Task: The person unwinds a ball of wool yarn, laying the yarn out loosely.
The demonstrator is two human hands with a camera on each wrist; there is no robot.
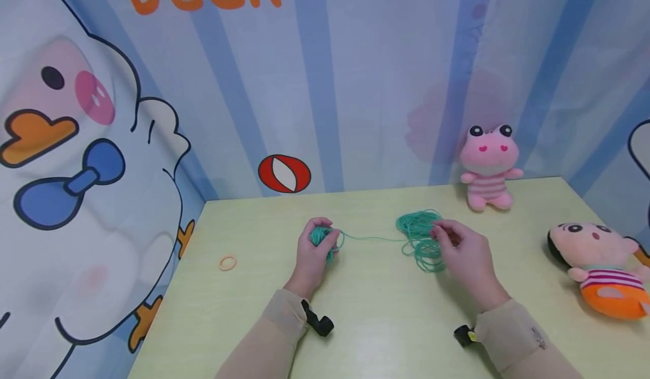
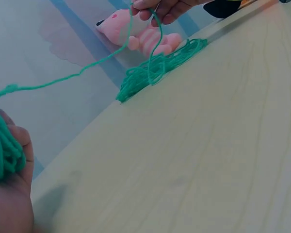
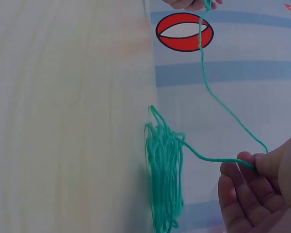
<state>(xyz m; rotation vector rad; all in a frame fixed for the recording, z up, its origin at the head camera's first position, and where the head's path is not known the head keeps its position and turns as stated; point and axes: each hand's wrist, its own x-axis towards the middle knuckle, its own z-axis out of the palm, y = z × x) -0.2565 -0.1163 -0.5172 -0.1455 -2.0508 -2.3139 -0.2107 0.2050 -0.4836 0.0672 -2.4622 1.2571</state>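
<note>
A small ball of green yarn is held in my left hand, fingers curled round it; the left wrist view shows the same wound yarn at the left edge. From it a single strand runs across to my right hand. There the thumb and fingertips pinch the strand, as the right wrist view of the hand shows. Beside and below the right hand, a loose heap of green yarn lies on the table in loops, and a length rises from it to the pinching fingers.
On the pale table, an orange ring lies at the left. A pink striped plush toy sits at the back right. Another plush toy in orange shorts lies at the right edge. A printed cloth backdrop stands behind the table.
</note>
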